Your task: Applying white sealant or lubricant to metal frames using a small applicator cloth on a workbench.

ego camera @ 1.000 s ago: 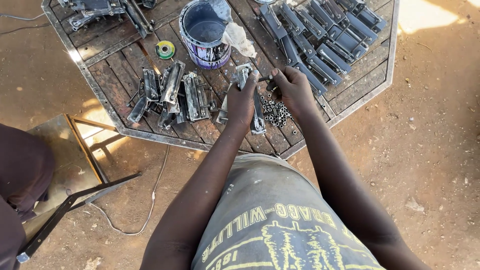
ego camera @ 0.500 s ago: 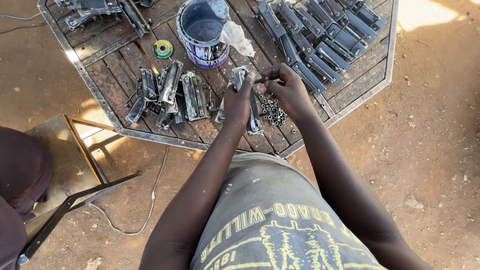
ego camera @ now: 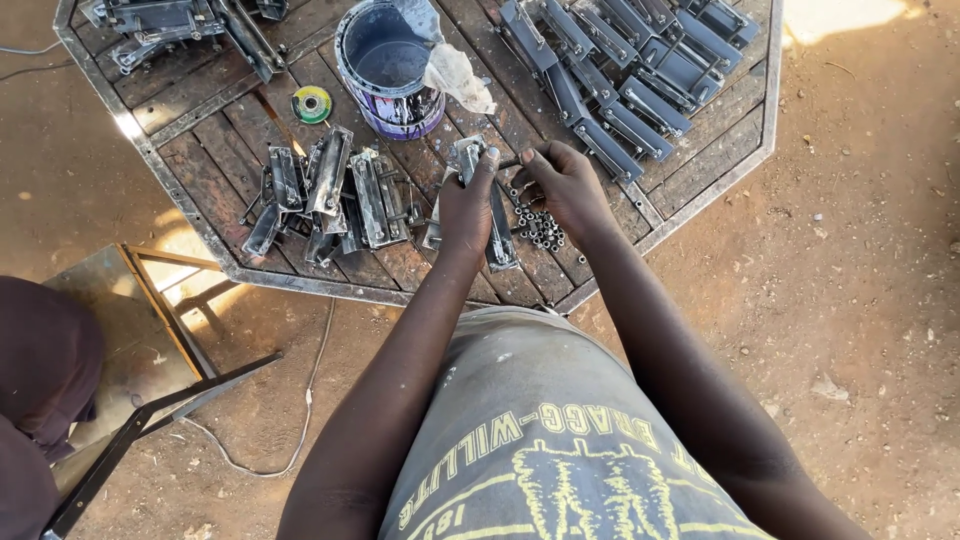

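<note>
left hand (ego camera: pixel 467 205) is closed around an upright metal bracket (ego camera: pixel 497 225) standing on the octagonal metal-framed wooden table (ego camera: pixel 700 170), thumb up by its top end. right hand (ego camera: pixel 565 185) is pinched on a small dark bolt-like piece (ego camera: pixel 510 163), exact type too small to be told, held at the bracket's upper end. compared with half a second ago the right hand has been brought in closer to the bracket top; a second ago it was set further right, over the pile of small nuts (ego camera: pixel 540 230). judged from that, a fastener has been picked and is being offered up to the bracket. the nut pile lies just right of the bracket base, under the right wrist. a heap of similar unpainted brackets (ego camera: pixel 330 195) is seen to the left, a row of dark blue-grey finished parts (ego camera: pixel 620 75) upper right. a paint can (ego camera: pixel 390 70) with a rag (ego camera: pixel 455 70) on its rim sits behind, a grinding disc (ego camera: pixel 311 104) beside it.
</note>
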